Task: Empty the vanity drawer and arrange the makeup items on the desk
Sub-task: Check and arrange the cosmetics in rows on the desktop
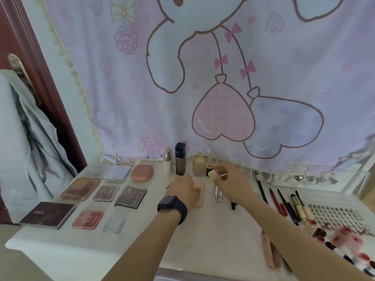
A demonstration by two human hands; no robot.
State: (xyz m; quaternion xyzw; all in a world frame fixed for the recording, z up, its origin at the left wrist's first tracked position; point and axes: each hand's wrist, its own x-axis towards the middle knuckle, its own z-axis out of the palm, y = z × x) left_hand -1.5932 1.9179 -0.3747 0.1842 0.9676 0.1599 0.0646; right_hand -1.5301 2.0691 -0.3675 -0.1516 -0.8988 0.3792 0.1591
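I logged the right hand (233,183) pinching a small cream block-tipped applicator (212,173) just before the beige bottle (198,166) at the white desk's (203,240) rear; the left hand (184,189) lay on a pale pink flat case (200,196), grip indiscernible.

Cartoon curtain (101,88) (pastel pink) behind white desk (213,240); door (20,37) left.

Small beige item (211,173) in right hand (233,182)

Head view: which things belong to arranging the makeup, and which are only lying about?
Job: palettes, pink compact, dark bottle, pencils, pink packet partly under the left hand, small cream piece pinched by the right hand.
Lying about: cartoon cloth, grey garment, door handle.
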